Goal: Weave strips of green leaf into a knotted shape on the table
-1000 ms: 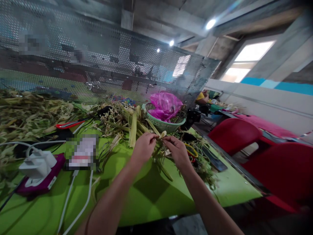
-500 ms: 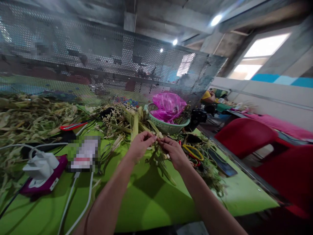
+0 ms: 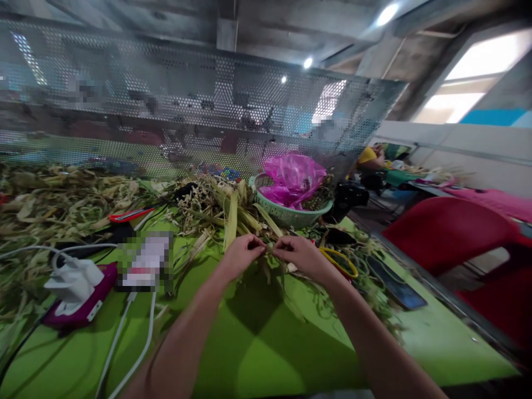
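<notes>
My left hand [image 3: 242, 256] and my right hand [image 3: 300, 256] are close together over the green table [image 3: 249, 354]. Thumb and fingers are pinched on both, at a dried plant strip [image 3: 265, 272] whose loose ends hang below the fingertips. Its part between the fingers is small and mostly covered. Just beyond my hands stand long pale-green leaf strips [image 3: 231, 219] in a heap of dried leaves [image 3: 199, 208]. A yellow ring-shaped handle [image 3: 341, 262] lies right of my right hand, among thin green plant scraps [image 3: 374, 302].
A green basket [image 3: 286, 215] with a pink plastic bag [image 3: 295, 177] stands at the back. To the left are a purple power strip [image 3: 97, 302] with white plugs, a phone [image 3: 147, 260] and cables. A dark phone [image 3: 397, 285] lies right. Red chairs [image 3: 449, 233] stand beyond the edge.
My hands have come slightly lower, and the right hand has turned inward with its fingertips still near the left's. The plant strip hangs differently. The view has shifted a little.
</notes>
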`<move>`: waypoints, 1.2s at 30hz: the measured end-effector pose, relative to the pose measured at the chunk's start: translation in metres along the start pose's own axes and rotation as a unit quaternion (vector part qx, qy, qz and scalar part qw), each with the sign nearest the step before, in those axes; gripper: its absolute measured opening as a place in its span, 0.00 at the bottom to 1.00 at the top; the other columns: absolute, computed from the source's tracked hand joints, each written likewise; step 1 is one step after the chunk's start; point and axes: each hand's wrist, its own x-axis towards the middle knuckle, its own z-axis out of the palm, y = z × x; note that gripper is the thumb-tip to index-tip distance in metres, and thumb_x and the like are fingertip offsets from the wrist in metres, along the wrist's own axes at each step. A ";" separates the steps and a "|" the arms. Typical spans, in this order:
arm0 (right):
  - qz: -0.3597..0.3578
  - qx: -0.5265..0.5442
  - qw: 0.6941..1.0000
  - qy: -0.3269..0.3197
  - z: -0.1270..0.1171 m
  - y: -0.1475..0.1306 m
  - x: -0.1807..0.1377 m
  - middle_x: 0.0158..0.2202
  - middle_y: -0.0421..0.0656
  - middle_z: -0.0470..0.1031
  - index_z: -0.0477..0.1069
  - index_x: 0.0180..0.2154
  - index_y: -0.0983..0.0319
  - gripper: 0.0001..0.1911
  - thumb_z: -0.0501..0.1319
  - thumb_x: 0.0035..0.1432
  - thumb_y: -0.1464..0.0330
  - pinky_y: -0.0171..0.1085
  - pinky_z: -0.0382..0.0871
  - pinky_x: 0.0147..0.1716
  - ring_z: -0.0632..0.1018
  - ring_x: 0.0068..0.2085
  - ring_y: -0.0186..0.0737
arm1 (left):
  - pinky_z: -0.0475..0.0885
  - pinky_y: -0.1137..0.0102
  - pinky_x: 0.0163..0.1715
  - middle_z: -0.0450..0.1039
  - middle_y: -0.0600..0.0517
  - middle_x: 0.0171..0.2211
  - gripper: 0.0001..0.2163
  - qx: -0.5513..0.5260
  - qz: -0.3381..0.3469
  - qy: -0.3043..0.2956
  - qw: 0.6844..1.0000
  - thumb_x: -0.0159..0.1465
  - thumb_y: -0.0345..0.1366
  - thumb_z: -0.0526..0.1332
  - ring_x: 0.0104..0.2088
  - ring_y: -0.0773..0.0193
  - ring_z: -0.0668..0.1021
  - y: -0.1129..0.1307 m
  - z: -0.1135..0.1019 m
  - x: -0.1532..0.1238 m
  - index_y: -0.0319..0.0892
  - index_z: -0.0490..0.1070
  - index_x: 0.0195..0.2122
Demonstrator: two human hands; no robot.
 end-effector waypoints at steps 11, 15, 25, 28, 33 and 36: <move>0.054 0.208 0.977 0.005 0.014 -0.004 -0.010 0.18 0.35 0.64 0.70 0.25 0.64 0.19 0.65 0.48 0.53 0.30 0.51 0.20 0.60 0.20 0.28 | 0.63 0.73 0.27 0.69 0.55 0.23 0.05 0.074 0.005 -0.029 0.997 0.53 0.35 0.64 0.26 0.69 0.69 -0.001 0.010 -0.004 0.38 0.71 0.27; 0.039 0.209 0.977 -0.007 0.008 -0.007 -0.016 0.20 0.37 0.70 0.72 0.30 0.63 0.17 0.60 0.55 0.55 0.31 0.48 0.18 0.58 0.17 0.27 | 0.64 0.73 0.28 0.70 0.53 0.25 0.07 0.009 -0.011 -0.027 1.000 0.55 0.36 0.62 0.26 0.69 0.70 -0.002 0.007 -0.003 0.38 0.71 0.30; -0.042 0.030 0.996 0.068 0.013 0.003 -0.015 0.34 0.42 0.80 0.76 0.43 0.58 0.14 0.58 0.55 0.68 0.33 0.66 0.30 0.77 0.31 0.38 | 0.64 0.72 0.33 0.68 0.54 0.28 0.04 -0.033 -0.015 -0.053 0.998 0.55 0.32 0.62 0.30 0.68 0.69 0.003 0.001 -0.003 0.38 0.68 0.31; -0.057 -0.084 0.990 0.097 0.016 0.003 -0.017 0.30 0.41 0.79 0.77 0.39 0.57 0.11 0.59 0.54 0.69 0.33 0.64 0.29 0.77 0.30 0.39 | 0.65 0.72 0.34 0.68 0.54 0.28 0.04 -0.032 -0.017 -0.054 0.998 0.55 0.31 0.62 0.30 0.68 0.69 0.006 0.003 -0.004 0.38 0.68 0.31; -0.076 -0.146 0.979 0.119 0.019 0.001 -0.017 0.30 0.41 0.79 0.75 0.34 0.58 0.07 0.58 0.55 0.70 0.32 0.63 0.28 0.76 0.29 0.38 | 0.66 0.71 0.35 0.69 0.54 0.28 0.04 -0.057 -0.028 -0.042 0.997 0.56 0.31 0.61 0.31 0.67 0.71 0.001 0.004 -0.004 0.39 0.67 0.32; -0.098 -0.115 0.981 0.118 0.021 0.001 -0.017 0.29 0.41 0.78 0.74 0.34 0.59 0.07 0.58 0.57 0.69 0.32 0.63 0.29 0.76 0.29 0.38 | 0.66 0.71 0.34 0.69 0.54 0.27 0.04 -0.072 -0.037 -0.016 0.997 0.55 0.32 0.61 0.29 0.67 0.71 -0.003 0.004 -0.002 0.39 0.67 0.31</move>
